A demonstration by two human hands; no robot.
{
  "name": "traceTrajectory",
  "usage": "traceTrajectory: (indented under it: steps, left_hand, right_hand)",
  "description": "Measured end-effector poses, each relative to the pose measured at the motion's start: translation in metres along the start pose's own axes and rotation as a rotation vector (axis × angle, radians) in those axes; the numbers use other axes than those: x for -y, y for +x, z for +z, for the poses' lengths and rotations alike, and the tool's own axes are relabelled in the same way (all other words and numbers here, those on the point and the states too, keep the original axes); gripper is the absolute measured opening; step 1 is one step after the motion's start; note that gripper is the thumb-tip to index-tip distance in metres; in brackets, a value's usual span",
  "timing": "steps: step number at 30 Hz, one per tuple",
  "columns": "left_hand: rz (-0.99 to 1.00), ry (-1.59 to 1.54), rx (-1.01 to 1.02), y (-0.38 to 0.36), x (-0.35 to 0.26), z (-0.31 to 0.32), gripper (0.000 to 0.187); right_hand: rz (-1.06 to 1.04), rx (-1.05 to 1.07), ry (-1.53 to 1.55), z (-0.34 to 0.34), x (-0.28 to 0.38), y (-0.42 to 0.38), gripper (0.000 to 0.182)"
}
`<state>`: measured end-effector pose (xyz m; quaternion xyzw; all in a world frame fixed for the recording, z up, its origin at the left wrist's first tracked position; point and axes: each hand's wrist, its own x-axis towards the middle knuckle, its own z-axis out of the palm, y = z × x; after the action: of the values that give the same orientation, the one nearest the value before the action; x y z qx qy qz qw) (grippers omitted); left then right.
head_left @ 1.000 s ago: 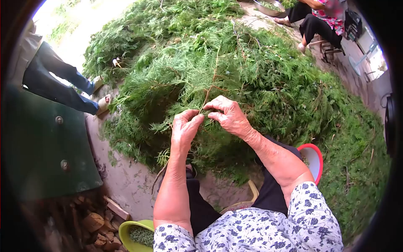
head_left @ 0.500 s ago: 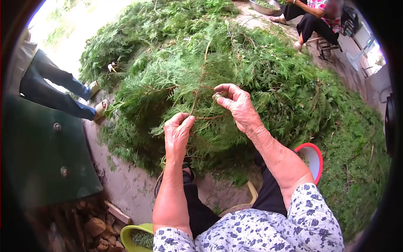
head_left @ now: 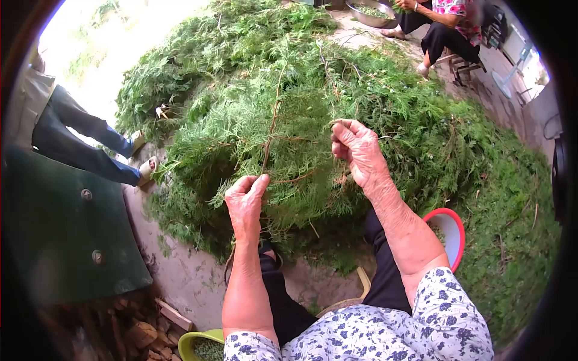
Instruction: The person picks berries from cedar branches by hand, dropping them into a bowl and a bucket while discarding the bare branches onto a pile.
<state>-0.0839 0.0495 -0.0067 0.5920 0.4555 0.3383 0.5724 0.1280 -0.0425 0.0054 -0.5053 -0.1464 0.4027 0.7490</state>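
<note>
My left hand (head_left: 245, 204) pinches the lower stem of a leafy evergreen branch (head_left: 274, 120), thumb and fingers closed on the wood. The branch stands upright before me, its feathery green sprays spreading to the right. My right hand (head_left: 359, 150) is beside those sprays, apart from the stem, with fingers curled in. A small pale-green bit shows at its fingertips; what else the curled fingers hold is hidden. Just beyond both hands rises a large heap of cut evergreen branches (head_left: 397, 120).
A yellow-green bowl (head_left: 188, 346) of small green pieces sits low left, and a red-rimmed bowl (head_left: 457, 237) by my right arm. Split firewood (head_left: 141, 334) lies under a dark green panel (head_left: 66, 222). One person (head_left: 90, 129) stands left; another (head_left: 448, 36) sits far right near a metal basin (head_left: 370, 15).
My right hand has drawn back to the right, away from the branch, and its fingers have curled in. My left hand, still holding the stem, has shifted slightly left and down.
</note>
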Motion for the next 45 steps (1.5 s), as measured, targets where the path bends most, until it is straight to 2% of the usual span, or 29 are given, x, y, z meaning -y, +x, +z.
traceTrajectory:
  steps: [2, 3, 8, 11, 14, 16, 17, 18, 20, 22, 24, 25, 26, 28, 30, 32, 34, 36, 37, 38, 45]
  left_hand:
    - [0.043, 0.015, -0.011, 0.002, 0.004, -0.001, 0.016]
    - [0.044, 0.016, -0.008, 0.004, 0.004, -0.001, 0.016]
    - [0.041, -0.128, -0.038, 0.002, -0.006, -0.006, 0.013]
    - [0.010, -0.221, -0.053, 0.004, -0.009, -0.011, 0.014]
    - [0.024, -0.273, -0.110, 0.008, -0.010, -0.009, 0.016]
    - [0.078, -0.304, -0.182, 0.010, -0.010, -0.009, 0.021]
    - [0.233, -0.081, -0.220, 0.014, 0.002, -0.015, 0.019]
    - [0.235, -0.079, -0.225, 0.014, -0.001, -0.018, 0.019]
    - [0.028, -0.410, -0.045, 0.012, -0.013, -0.024, 0.020]
    - [-0.024, -0.387, -0.048, 0.010, -0.012, -0.021, 0.024]
    - [0.338, -0.382, -0.272, 0.018, 0.003, -0.001, 0.026]
    - [0.244, -0.490, -0.346, 0.013, 0.000, 0.008, 0.025]
    - [0.241, -0.486, -0.349, 0.016, 0.004, 0.003, 0.025]
    - [0.069, -1.103, 0.391, 0.021, 0.002, -0.008, 0.024]
    - [0.014, -1.216, 0.368, 0.017, 0.003, -0.001, 0.026]
    - [0.028, -1.330, 0.507, 0.017, 0.008, -0.001, 0.020]
    - [0.026, -1.371, 0.529, 0.019, 0.014, 0.000, 0.020]
    - [-0.008, -1.426, 0.636, 0.023, 0.017, 0.001, 0.024]
    - [0.019, -1.431, 0.669, 0.026, 0.017, 0.002, 0.023]
    - [0.021, -1.430, 0.668, 0.027, 0.019, 0.002, 0.023]
    - [-0.031, -1.445, 0.636, 0.023, 0.012, 0.003, 0.027]
  right_hand:
    - [-0.049, 0.035, -0.078, 0.000, 0.003, -0.001, 0.021]
    - [-0.165, 0.044, -0.103, 0.007, 0.008, -0.005, 0.019]
    - [-0.246, -0.027, -0.127, -0.015, 0.012, 0.004, 0.026]
    - [-0.129, -0.084, 0.108, -0.028, 0.018, 0.006, 0.021]
    - [-0.071, -0.210, 0.134, -0.017, 0.028, 0.001, 0.012]
    - [-0.068, -0.158, 0.091, -0.019, 0.027, 0.000, 0.014]
    - [-0.071, -0.111, 0.045, -0.023, 0.026, 0.000, 0.018]
    - [-0.069, -0.105, 0.047, -0.028, 0.024, 0.002, 0.018]
    - [-0.013, -0.014, -0.001, -0.042, 0.017, 0.008, 0.019]
    - [0.029, -0.036, 0.038, -0.040, 0.013, 0.010, 0.022]
    - [-0.043, -0.025, 0.042, -0.027, 0.012, 0.007, 0.024]
    - [-0.010, -0.072, 0.065, -0.015, 0.017, 0.000, 0.026]
    - [-0.004, -0.072, 0.066, -0.015, 0.018, -0.003, 0.026]
    - [-0.029, -0.009, -0.124, -0.017, 0.017, -0.006, 0.024]
    - [-0.046, 0.025, -0.230, -0.025, 0.014, -0.003, 0.022]
    - [-0.005, 0.111, -0.239, -0.026, 0.014, -0.004, 0.019]
    - [-0.017, 0.088, -0.237, -0.015, 0.020, -0.010, 0.017]
    - [-0.190, 0.074, -0.360, -0.015, 0.021, -0.011, 0.019]
    - [-0.138, 0.061, -0.448, -0.019, 0.027, -0.013, 0.020]
    - [-0.151, 0.091, -0.569, -0.029, 0.031, -0.012, 0.018]
    - [-0.176, -0.022, -0.786, -0.092, 0.057, -0.013, 0.014]
